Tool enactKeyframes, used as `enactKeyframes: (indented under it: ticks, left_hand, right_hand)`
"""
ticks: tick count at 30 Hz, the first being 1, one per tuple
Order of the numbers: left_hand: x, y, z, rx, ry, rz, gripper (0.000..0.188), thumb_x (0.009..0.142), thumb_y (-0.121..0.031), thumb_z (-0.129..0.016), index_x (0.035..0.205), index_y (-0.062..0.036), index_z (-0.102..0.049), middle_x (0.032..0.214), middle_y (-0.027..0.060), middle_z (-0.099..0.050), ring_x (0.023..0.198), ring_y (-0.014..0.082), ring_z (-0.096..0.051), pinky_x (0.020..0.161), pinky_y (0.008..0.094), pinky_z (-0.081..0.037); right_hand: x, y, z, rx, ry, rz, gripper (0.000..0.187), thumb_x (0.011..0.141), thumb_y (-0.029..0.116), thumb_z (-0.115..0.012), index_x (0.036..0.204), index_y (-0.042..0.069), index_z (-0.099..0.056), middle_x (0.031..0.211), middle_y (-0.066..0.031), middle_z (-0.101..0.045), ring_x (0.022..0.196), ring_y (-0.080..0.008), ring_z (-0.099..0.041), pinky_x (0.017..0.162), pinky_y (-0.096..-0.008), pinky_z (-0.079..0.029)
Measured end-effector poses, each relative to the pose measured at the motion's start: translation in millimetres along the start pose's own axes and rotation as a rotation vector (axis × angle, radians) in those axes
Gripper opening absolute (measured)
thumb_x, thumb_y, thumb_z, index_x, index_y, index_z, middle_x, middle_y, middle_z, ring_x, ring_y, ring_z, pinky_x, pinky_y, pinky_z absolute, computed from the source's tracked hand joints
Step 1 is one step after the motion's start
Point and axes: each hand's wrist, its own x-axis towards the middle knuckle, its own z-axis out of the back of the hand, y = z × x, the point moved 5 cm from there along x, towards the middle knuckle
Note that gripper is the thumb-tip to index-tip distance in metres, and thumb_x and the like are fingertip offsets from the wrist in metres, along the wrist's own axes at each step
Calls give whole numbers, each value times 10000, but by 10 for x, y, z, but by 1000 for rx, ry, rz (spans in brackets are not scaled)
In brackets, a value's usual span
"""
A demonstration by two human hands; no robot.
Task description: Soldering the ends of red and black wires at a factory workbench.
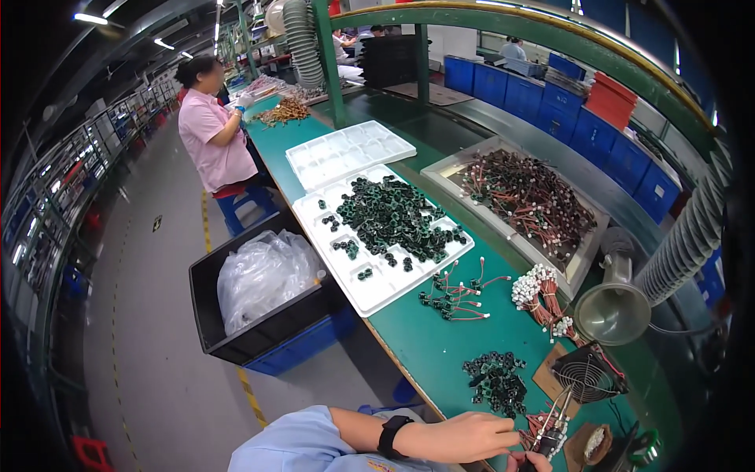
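My left hand, with a black band at the wrist, reaches over the near end of the green workbench. Its fingers are bent inward, and what they hold is hidden. Close beside it, at the lower edge, shows a small part of my right hand. Its fingers are closed around something dark that I cannot make out. Just beyond my left hand lies a heap of small green-and-black components. Red wires with white connectors lie beside both hands. Several components with red leads attached are spread farther up the bench.
A white tray carries a large component pile. Bundled wires, a round-grilled fan and a funnel-shaped duct stand at right. A black bin holds clear plastic. Another person works at the bench's far end.
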Motion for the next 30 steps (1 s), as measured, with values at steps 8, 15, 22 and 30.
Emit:
enactKeyframes:
  ticks: [8, 15, 22, 30]
  left_hand:
    - [-51, 15, 68, 56, -64, -52, 138, 791, -119, -553, 831, -37, -450, 765, 98, -439, 669, 281, -512, 605, 376, -422]
    - [-58, 9, 58, 39, -75, -96, 135, 816, -130, -543, 823, -38, -444, 766, 96, -440, 653, 277, -495, 611, 374, -412]
    - [-88, -9, 31, -1, -17, -106, 162, 821, -160, -551, 826, -41, -442, 780, 96, -442, 680, 274, -493, 634, 368, -405]
    - [-128, -36, 19, 72, 1, -139, 169, 820, -167, -555, 821, -43, -441, 800, 96, -443, 714, 253, -505, 644, 354, -405]
  right_hand:
    - [-69, -43, 65, -7, -9, -28, 309, 758, -73, -651, 1028, 9, -526, 863, -122, -602, 780, -161, -602, 721, -272, -492]
    - [-41, 155, 188, 32, -140, -2, 260, 800, -59, -610, 1021, -5, -485, 858, -148, -592, 740, -174, -582, 722, -276, -484]
    - [-76, 152, 231, 93, -208, -98, 242, 807, -49, -610, 1013, -5, -489, 832, -138, -584, 726, -164, -568, 692, -259, -472]
    - [-23, 229, 234, -58, -64, -13, 255, 795, -45, -630, 1013, 4, -509, 823, -114, -591, 720, -142, -560, 679, -244, -461]
